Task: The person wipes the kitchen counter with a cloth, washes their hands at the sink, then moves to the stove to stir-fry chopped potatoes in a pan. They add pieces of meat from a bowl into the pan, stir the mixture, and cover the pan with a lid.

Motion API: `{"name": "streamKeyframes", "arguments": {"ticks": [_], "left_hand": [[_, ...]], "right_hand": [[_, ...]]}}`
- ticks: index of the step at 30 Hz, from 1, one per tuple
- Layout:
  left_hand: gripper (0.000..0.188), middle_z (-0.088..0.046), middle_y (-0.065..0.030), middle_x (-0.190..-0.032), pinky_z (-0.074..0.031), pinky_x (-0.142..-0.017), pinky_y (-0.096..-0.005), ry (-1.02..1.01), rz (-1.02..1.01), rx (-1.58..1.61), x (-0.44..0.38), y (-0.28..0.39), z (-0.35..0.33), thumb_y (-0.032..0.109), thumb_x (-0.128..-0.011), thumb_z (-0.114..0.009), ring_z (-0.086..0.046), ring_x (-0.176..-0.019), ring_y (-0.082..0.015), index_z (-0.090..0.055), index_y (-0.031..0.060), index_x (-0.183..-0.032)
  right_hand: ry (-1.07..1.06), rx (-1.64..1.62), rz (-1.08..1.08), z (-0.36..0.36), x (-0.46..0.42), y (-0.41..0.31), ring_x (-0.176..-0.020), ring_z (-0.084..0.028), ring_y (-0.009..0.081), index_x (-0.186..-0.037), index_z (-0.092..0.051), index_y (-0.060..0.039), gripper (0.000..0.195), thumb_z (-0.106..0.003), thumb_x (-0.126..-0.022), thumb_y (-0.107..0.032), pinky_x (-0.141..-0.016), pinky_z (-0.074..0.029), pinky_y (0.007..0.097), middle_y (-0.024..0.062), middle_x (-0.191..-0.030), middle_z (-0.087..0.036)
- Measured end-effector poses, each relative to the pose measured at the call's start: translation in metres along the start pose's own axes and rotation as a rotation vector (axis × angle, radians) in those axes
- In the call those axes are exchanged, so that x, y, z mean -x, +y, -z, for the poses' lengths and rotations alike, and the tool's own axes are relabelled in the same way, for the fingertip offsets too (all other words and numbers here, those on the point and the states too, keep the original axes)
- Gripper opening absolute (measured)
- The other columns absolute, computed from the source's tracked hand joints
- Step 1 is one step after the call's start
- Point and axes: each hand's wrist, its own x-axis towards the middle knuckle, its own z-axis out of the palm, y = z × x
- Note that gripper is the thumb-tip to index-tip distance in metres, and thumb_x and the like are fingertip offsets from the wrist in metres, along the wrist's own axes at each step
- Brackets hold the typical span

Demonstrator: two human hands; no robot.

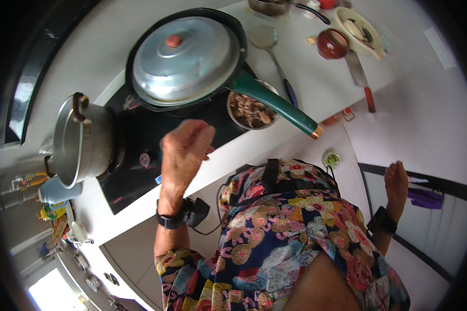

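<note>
My left hand, blurred and loosely curled, hovers over the front of a black glass cooktop; its palm is hidden. Beyond it sits a dark pan with a green handle, covered by a domed aluminium lid with a red knob. Under the handle, a metal bowl holds pieces of cooked-looking meat. My right hand hangs out to the right with fingers curled together, touching nothing visible. Left on the cooktop stands a large aluminium pot.
A spatula lies right of the pan. Farther right are a brown glazed pot, a cleaver with a red handle overhanging the counter edge, and a cream basket. The green pan handle juts past the counter's front edge. Bottles stand at left.
</note>
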Motion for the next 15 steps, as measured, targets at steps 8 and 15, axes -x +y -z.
{"name": "streamKeyframes", "arguments": {"ticks": [8,15], "left_hand": [[0.027,-0.065,-0.0211,-0.098,-0.051,-0.074,-0.0407,0.304,-0.647,-0.783,-0.092,0.051,0.065,0.006,-0.080,-0.069,-0.065,-0.083,-0.0351,-0.063,-0.0037,-0.105],[0.021,-0.065,-0.0170,-0.095,-0.049,-0.085,-0.0424,-0.006,-0.733,-1.055,-0.174,0.038,0.068,0.006,-0.082,-0.065,-0.061,-0.094,-0.0366,-0.065,0.0009,-0.102]], "right_hand": [[0.000,-0.044,0.059,0.017,-0.007,-0.009,-0.072,-0.045,0.0100,-0.104,-0.056,-0.0056,0.020,-0.048,-0.103,-0.024,-0.060,-0.045,0.0222,0.0010,-0.084,-0.051],[0.035,-0.059,0.068,0.043,0.009,-0.009,-0.070,-0.045,0.0092,-0.102,-0.055,-0.0073,0.019,-0.048,-0.103,-0.025,-0.061,-0.046,0.0214,-0.0001,-0.083,-0.049]]}}
